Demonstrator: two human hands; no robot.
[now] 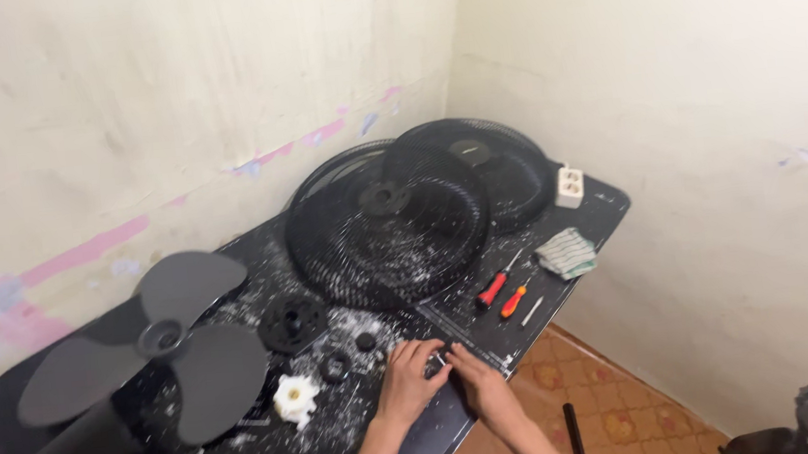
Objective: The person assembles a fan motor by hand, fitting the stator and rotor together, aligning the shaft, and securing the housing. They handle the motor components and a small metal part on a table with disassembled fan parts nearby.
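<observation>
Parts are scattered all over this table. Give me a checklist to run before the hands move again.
1. Left hand and right hand both on the small dark part at the table edge: ok.
2. Grip on that part secure: cannot tell, fingers hide it.
3. Red screwdriver and orange screwdriver lie apart from the hands: ok.
4. Black table free of white debris: not ok.
5. White nut and black ring lie beside the left hand: ok.
6. Fan guards lie flat, fully on the table: ok.
</observation>
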